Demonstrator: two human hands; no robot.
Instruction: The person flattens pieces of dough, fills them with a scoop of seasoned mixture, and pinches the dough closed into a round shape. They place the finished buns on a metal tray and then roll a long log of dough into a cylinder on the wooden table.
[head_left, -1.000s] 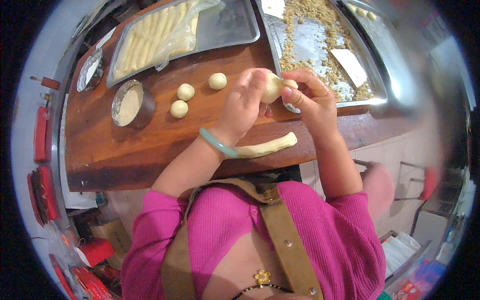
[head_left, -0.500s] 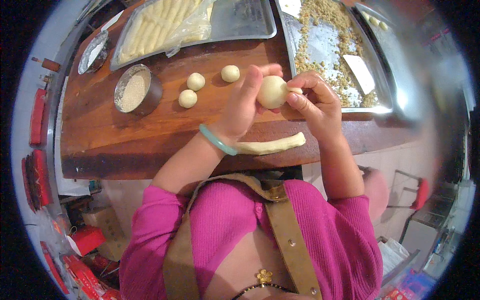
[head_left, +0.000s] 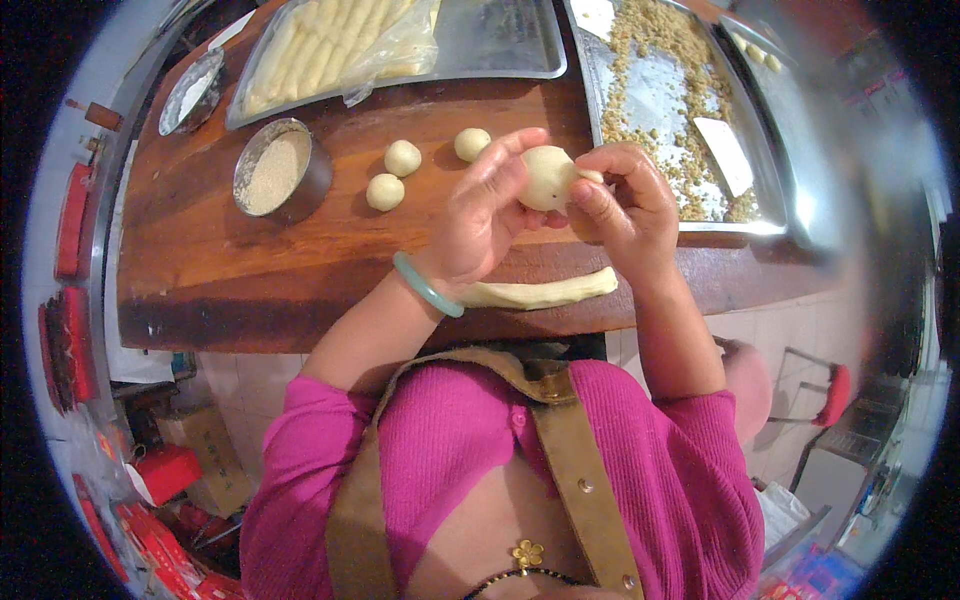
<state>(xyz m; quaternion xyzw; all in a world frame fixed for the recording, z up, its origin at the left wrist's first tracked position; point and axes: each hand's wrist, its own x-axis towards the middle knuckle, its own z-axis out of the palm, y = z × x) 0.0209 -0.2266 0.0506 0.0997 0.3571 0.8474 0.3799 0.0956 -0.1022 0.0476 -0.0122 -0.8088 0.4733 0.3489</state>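
A smooth, pale dough ball (head_left: 546, 182) is cupped in the fingers of my left hand (head_left: 470, 222), above the wooden table. The thumb and fingertips of my right hand (head_left: 636, 208) pinch a small nub of dough at the ball's right side. Part of the ball is hidden behind the fingers. Below my hands lies a dough strip (head_left: 548, 292), its left end behind my left wrist. To the left rest three finished-looking round balls: an upper ball (head_left: 403, 158), a lower ball (head_left: 385, 192) and one beside my left fingers (head_left: 472, 144).
A metal tray (head_left: 500, 72) at the back holds dough ropes (head_left: 320, 45) partly under plastic film (head_left: 395, 55). Right of it, another tray (head_left: 710, 226) holds brown crumbly filling (head_left: 640, 85) and a white scraper (head_left: 724, 157). Pale grains fill a round tin (head_left: 318, 172) at left.
My right fingers have drawn slightly closer to the ball, still pinching the nub. My left fingers have curled further around the ball. The whole view has shifted a little.
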